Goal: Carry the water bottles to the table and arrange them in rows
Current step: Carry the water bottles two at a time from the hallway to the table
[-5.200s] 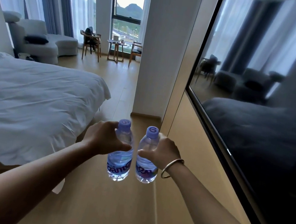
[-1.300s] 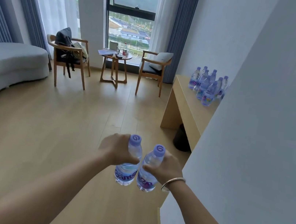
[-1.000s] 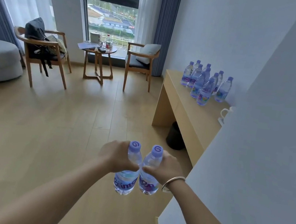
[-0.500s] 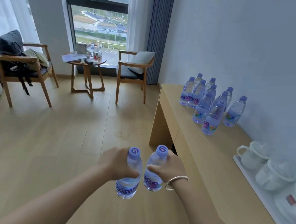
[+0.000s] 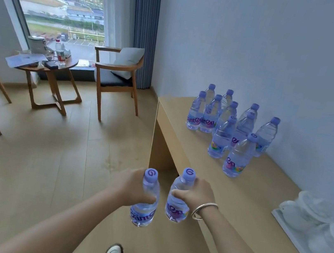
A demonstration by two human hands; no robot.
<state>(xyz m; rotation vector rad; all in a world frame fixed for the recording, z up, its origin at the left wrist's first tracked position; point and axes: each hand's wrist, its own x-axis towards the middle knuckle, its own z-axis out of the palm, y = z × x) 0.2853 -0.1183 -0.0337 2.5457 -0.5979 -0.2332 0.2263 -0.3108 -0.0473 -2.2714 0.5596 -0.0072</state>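
- Left hand [image 5: 131,186] has its grip round a clear plastic bottle [image 5: 146,201] with a lilac cap.
- Right hand [image 5: 197,195] grasps a second bottle [image 5: 177,201].
- Both are upright, near the smooth wooden worktop [image 5: 243,202] edge.
- Matching bottles [image 5: 227,124] are clustered there.

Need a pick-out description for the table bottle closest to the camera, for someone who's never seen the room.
Find the long wooden table against the right wall, where a cluster of bottles stands. The nearest bottle stands at the cluster's front edge, closest to the white cups, with bare tabletop in front of it.
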